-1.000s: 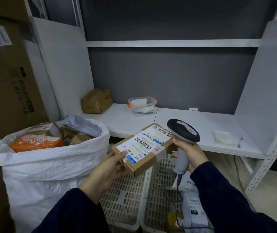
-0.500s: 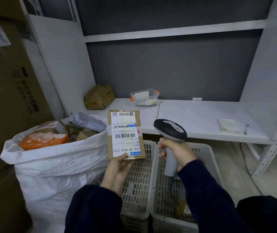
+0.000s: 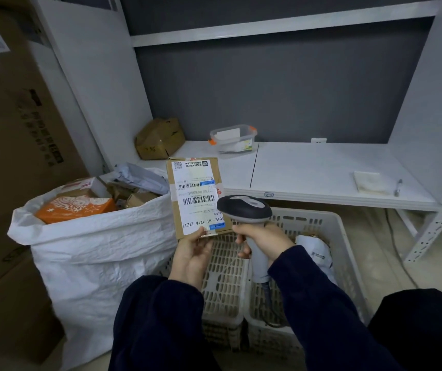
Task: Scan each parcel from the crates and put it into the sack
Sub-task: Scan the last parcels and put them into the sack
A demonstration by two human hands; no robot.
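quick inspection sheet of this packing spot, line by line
surface: white shelf board, mostly bare
job's things: cardboard parcel held upright, label facing camera; barcode scanner beside it; white sack nearly full; two slotted crates, one bagged parcel in the right one
clutter: crumpled carton, clear tub, folded cloth, pen
grippers: left hand grips parcel's lower edge; right hand grips scanner handle
cables: scanner lead drops into crate; floor cable at right
surroundings: big cartons at left, grey wall
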